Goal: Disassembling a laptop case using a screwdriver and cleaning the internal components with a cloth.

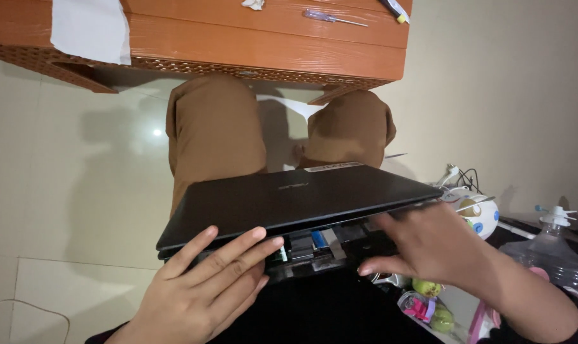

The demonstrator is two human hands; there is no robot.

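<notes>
1. While the person sits with knees under an orange worktop (263,48), a black laptop (289,197) rests across the lap, its underside opened.
2. The left hand (199,293) lies flat, fingers (238,245) spread on the laptop's near edge.
3. The right hand (429,245) presses its right edge, fingers loosely curled, holding nothing.
4. A screwdriver (333,18) lies on the worktop.

A dark laptop (289,197) lies across the person's lap, its lid almost closed over an opened base where small parts and flat ribbon cables (314,242) show. The left hand (199,293) rests flat against the laptop's near left edge, fingers spread. The right hand (429,245) reaches under the laptop's near right edge. Beyond the laptop stands an orange table (270,44) bearing a screwdriver (333,18). Right of the laptop sit a clear water bottle (553,251) and a white spotted container (480,213).
</notes>
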